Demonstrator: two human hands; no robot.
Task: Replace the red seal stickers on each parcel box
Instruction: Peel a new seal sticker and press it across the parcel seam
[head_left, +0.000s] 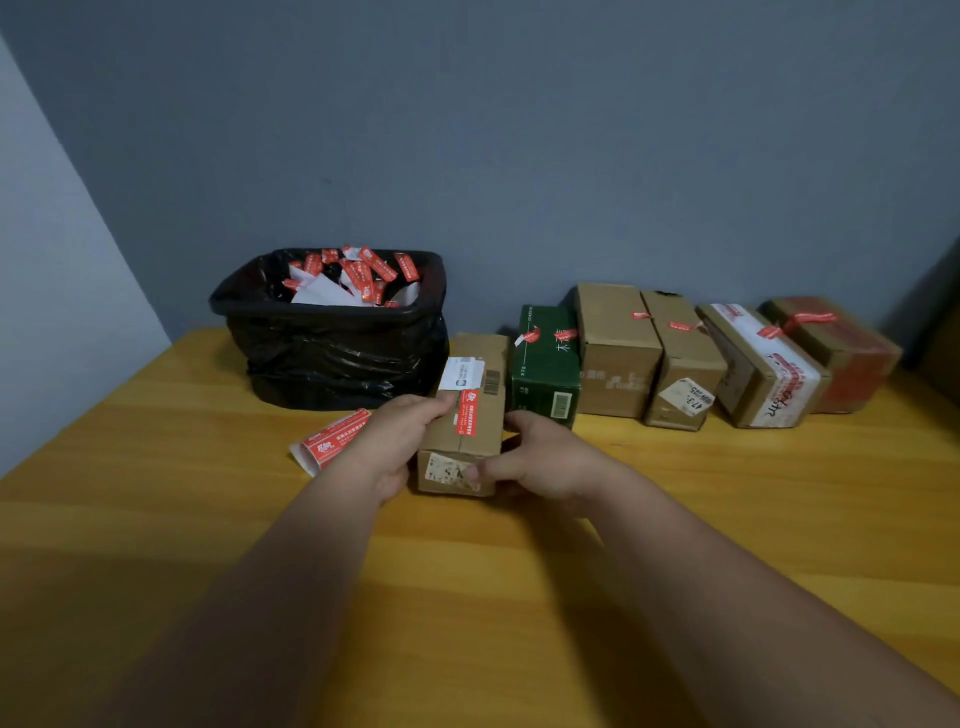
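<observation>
A: Which hand is sitting closer to the seal?

B: The left hand (400, 441). It is lying along the left side of the small brown parcel box (462, 415), and its fingertips are curling up over the top edge, touching or pinching the near-left end of the red seal sticker (467, 413). I cannot tell whether that end is lifting yet.

A: And the right one?

B: The right hand (540, 457) is gripping the box's near right corner, thumb across the front face by the torn white label, steadying it on the wooden table (675, 519).

A: How is the sticker lying?

B: It is running across the top flap seam, while the box's long axis is pointing away from the person. So any peel looks likely to go from left to right, across the seam.

A: Further back?

B: A loose red sticker strip on its white backing (332, 439) is lying just left of the left hand. Behind it, a black-lined bin (332, 332) is holding discarded red stickers. To the right, a green box (545, 364) and four more parcels are lining up along the wall, each carrying crumpled red seals.
</observation>
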